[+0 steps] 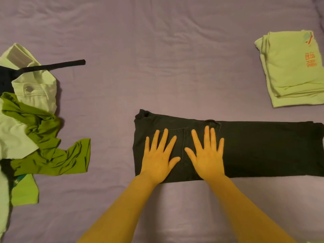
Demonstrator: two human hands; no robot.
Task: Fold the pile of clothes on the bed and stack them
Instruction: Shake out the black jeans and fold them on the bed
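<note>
Dark jeans lie folded lengthwise across the purple bed, waistband at the left, legs running off the right edge of view. My left hand presses flat on the seat of the jeans with fingers spread. My right hand lies flat beside it, over the back pocket, fingers straight. At the far right sits a folded pale green shirt with orange print. An unfolded pile lies at the left: pale trousers, an olive green garment, a dark garment with a strap.
The dark strap sticks out rightward from the pile. A bright green piece lies at the pile's near end. Bare wrinkled sheet separates the pile, the jeans and the folded shirt.
</note>
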